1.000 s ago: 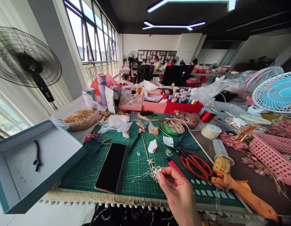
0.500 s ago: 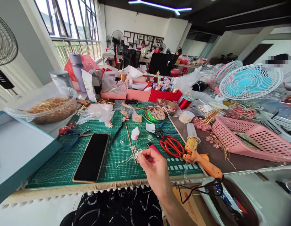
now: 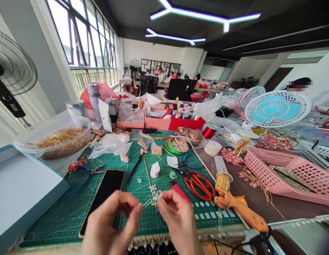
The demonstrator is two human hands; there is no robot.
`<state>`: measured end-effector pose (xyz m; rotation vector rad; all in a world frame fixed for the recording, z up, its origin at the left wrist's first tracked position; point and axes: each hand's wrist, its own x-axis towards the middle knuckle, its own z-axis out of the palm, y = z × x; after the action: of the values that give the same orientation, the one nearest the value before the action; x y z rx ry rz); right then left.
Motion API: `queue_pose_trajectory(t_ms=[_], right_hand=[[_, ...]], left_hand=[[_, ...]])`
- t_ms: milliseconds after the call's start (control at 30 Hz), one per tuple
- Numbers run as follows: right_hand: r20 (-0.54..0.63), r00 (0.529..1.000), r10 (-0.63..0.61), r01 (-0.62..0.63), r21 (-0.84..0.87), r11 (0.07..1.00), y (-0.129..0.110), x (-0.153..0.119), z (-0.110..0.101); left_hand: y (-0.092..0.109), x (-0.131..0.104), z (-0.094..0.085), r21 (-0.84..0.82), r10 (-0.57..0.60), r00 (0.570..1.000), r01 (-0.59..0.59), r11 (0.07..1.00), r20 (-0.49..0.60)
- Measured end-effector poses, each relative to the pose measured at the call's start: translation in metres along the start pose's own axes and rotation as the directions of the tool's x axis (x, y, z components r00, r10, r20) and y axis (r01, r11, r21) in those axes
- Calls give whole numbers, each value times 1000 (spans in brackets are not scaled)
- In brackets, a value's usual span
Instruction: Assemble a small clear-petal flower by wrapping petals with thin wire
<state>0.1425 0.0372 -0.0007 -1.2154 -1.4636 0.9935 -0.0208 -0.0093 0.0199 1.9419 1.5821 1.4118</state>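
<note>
My right hand point(image 3: 179, 216) pinches a small bead-and-wire flower ornament point(image 3: 153, 194) with clear loops and pale petals, held above the green cutting mat. From it, thin pale wire point(image 3: 146, 203) trails left to the fingertips of my left hand point(image 3: 112, 221). My left thumb and forefinger close together at the wire's end. Beyond the ornament, a thin brown stick point(image 3: 146, 171) points away, its near end hidden. A small white bottle point(image 3: 155, 170) stands beside it. The black phone point(image 3: 107, 187) lies partly behind my left hand.
The green cutting mat point(image 3: 60, 219) holds blue-handled pliers point(image 3: 83, 177) at left, red-handled scissors point(image 3: 200, 186) and more blue pliers point(image 3: 191, 164) at right. An orange glue gun point(image 3: 233, 203) lies at the mat's right edge, near a pink basket point(image 3: 289, 189). A light-blue box point(image 3: 28, 191) borders the left.
My left hand has come into view from below and closed near the ornament's wire. My right hand still holds the ornament. The camera view has tilted up.
</note>
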Motion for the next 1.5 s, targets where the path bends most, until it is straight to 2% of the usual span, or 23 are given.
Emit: queue_pose_trajectory(t_ms=[100, 167, 233, 300, 367, 467, 533, 600, 667, 733, 800, 833, 900, 967, 1000, 1100, 1167, 1233, 1333, 1400, 1500], right_hand=[[-79, 983, -165, 154, -125, 980, 8, 1, 6], [-145, 943, -299, 265, -216, 940, 14, 1, 10], [-157, 884, -441, 383, -298, 874, 19, 2, 13], [-133, 831, -541, 469, -357, 808, 22, 3, 15], [-123, 793, -596, 511, -397, 762, 24, 3, 16], [-132, 715, -686, 569, -459, 682, 26, 4, 19], [-121, 654, -747, 613, -494, 617, 27, 4, 21], [-123, 630, -767, 629, -499, 597, 27, 4, 22], [-156, 667, -729, 606, -456, 652, 25, 3, 24], [-174, 766, -618, 536, -358, 765, 24, 2, 25], [-155, 892, -424, 388, -219, 896, 23, 1, 25], [-135, 938, -320, 300, -149, 942, 23, 0, 25], [-102, 981, -167, 163, -48, 985, 23, 0, 25], [-89, 989, -116, 114, -25, 993, 23, 0, 25], [-88, 989, -120, 117, -39, 992, 23, 0, 24], [-83, 978, -193, 183, -108, 977, 21, 0, 23], [-76, 964, -257, 244, -145, 959, 19, -1, 23], [-72, 947, -313, 296, -180, 938, 17, -2, 23], [-55, 928, -369, 348, -231, 909, 16, -1, 21], [4, 928, -373, 364, -238, 901, 15, 1, 17], [123, 961, -248, 266, -164, 950, 14, 4, 12]], left_hand=[[-4, 11, 15, 84, 226, 973, -223, 971, -41], [-9, 11, 24, 167, 344, 936, -328, 930, -79], [-14, 10, 30, 210, 403, 912, -380, 901, -80], [-17, 10, 33, 214, 407, 910, -382, 899, -84], [-17, 9, 34, 188, 339, 936, -317, 930, -98], [-16, 9, 35, 94, 114, 991, -107, 990, -69], [-15, 9, 36, -4, -41, 999, 41, 999, -16], [-15, 9, 38, -112, -163, 987, 162, 980, 5], [-15, 10, 40, -211, -247, 968, 248, 945, 32], [-15, 11, 43, -296, -325, 945, 322, 899, 42], [-15, 11, 45, -390, -406, 913, 387, 836, 35], [-14, 11, 46, -444, -452, 891, 420, 792, 36], [-12, 11, 48, -529, -530, 842, 497, 688, 102], [-9, 11, 47, -533, -556, 818, 540, 651, 149], [-7, 11, 45, -503, -549, 824, 537, 677, 140], [-6, 13, 39, -339, -474, 877, 470, 815, 76], [-9, 15, 36, -246, -446, 886, 463, 851, 124], [-14, 16, 35, -213, -443, 875, 479, 852, 195], [-20, 16, 37, -291, -452, 864, 501, 815, 223], [-20, 15, 38, -370, -481, 844, 536, 759, 236], [-16, 16, 37, -470, -554, 766, 639, 608, 326]])
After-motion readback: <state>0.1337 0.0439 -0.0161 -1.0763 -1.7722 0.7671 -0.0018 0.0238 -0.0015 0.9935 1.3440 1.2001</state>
